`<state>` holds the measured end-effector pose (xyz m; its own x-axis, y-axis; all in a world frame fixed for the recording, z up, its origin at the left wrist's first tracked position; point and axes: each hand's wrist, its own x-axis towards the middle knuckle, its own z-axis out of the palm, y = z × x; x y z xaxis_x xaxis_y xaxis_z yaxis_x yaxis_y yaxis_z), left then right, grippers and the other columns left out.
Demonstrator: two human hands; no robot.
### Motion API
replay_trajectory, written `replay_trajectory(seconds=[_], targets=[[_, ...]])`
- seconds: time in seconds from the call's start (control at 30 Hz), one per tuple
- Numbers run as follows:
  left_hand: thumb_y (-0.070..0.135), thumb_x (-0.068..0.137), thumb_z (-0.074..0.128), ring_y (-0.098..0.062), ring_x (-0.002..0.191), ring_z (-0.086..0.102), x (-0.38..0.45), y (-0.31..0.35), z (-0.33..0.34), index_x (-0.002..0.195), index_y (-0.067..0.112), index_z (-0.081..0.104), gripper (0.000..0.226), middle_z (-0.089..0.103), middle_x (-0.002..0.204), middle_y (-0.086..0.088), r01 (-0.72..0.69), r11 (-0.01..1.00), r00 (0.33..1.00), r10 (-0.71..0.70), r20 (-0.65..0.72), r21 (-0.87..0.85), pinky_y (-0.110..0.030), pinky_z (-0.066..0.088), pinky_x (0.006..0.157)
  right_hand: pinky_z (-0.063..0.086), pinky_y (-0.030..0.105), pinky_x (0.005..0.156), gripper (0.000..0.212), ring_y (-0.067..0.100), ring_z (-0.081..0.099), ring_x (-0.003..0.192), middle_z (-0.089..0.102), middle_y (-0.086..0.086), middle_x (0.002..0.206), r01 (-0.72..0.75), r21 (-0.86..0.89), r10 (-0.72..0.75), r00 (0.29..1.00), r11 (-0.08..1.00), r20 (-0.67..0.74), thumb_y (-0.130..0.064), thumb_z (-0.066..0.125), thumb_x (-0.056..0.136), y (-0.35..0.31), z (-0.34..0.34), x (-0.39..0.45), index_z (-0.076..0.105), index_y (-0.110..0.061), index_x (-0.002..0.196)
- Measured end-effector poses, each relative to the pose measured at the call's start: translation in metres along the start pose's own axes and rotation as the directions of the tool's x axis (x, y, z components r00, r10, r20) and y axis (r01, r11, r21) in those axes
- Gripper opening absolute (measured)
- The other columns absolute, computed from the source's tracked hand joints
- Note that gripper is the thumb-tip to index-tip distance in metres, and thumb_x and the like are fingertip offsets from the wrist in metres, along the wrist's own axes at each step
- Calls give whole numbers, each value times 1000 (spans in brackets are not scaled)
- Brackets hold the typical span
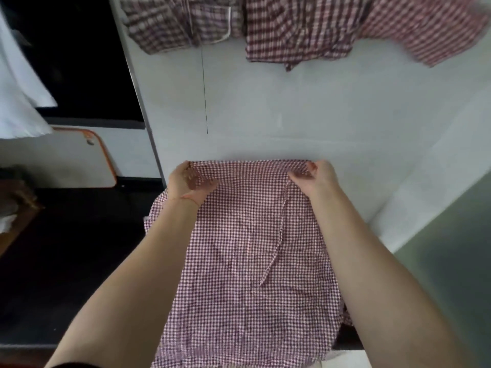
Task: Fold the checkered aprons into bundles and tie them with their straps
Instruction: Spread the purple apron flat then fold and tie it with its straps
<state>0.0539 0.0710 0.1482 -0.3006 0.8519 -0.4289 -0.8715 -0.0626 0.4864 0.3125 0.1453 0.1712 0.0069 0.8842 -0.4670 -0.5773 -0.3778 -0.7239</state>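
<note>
home laundry corner, white table (292, 107), hanging cloth (18, 83)

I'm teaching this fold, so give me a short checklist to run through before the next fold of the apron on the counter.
1. Left hand grips the far left corner of the apron: ok.
2. Right hand grips the far right corner: ok.
3. Far edge stretched straight between both grips: ok.
4. Strap lies loose on top of the cloth, not trapped under it: ok.
5. Cloth flat: not ok, wrinkled.
6. Near end fully on the counter: not ok, it hangs over the edge.
</note>
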Motion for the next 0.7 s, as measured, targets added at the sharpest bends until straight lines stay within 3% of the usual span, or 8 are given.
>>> replay_trajectory(seconds=[0.1,0.17,0.27,0.33,0.47,0.53,0.6,0.7], targets=[[25,88,63,-29,120,56,-19,5,15,74,16,59,17,65,95,-2,-33,990,982,57,182,-136,-60,40,102,52,44,88,19,24,54,78,50,8,83,128,427,-147,989,895,12,-10,40,93,-13,9,-18,50,-8,77],[25,87,60,-28,122,55,-25,6,13,87,15,63,11,67,106,-2,-75,993,981,91,173,-93,-58,38,103,50,46,96,19,27,53,83,48,9,78,164,450,-193,981,878,18,-12,39,92,-14,9,-27,49,-7,77],[27,83,59,-22,117,56,-32,1,-12,111,14,65,31,65,124,-4,-122,982,991,113,68,143,-49,43,94,50,44,94,20,25,56,77,49,8,70,152,390,-175,984,908,24,-15,39,92,0,-8,-43,45,-10,74],[27,79,65,-17,105,58,-40,-13,-41,114,11,66,39,66,118,-3,-139,924,980,181,-87,356,-45,50,90,50,39,91,20,22,57,73,50,5,69,164,257,-161,986,952,-31,-15,40,91,19,-24,-54,44,-13,72],[32,78,60,-18,80,56,-52,-52,-113,80,9,62,23,61,90,-1,-227,714,763,554,-335,663,-41,49,83,41,30,66,16,20,55,72,51,3,75,205,-309,-304,898,929,-318,-19,46,92,89,-65,-79,53,-12,79],[41,81,52,-29,100,59,-56,-73,-159,96,5,67,42,62,111,-9,8,564,728,563,-392,826,-44,48,91,42,35,67,27,22,56,76,58,9,90,91,-529,-347,845,844,-407,-26,47,95,143,-98,-88,61,-4,94],[41,90,50,-38,112,59,-57,-89,-205,122,2,61,51,60,125,-19,331,444,742,423,-520,833,-47,49,96,48,37,70,39,29,61,89,62,15,111,-139,-633,-205,875,762,-438,-30,47,96,197,-133,-93,60,2,115],[23,99,50,-31,80,66,-61,-107,-253,112,-7,63,35,65,90,-13,542,370,790,84,-608,755,-38,57,74,48,36,76,42,28,57,92,59,12,112,-492,-766,178,869,414,-462,-31,47,99,248,-183,-88,51,-1,129]])
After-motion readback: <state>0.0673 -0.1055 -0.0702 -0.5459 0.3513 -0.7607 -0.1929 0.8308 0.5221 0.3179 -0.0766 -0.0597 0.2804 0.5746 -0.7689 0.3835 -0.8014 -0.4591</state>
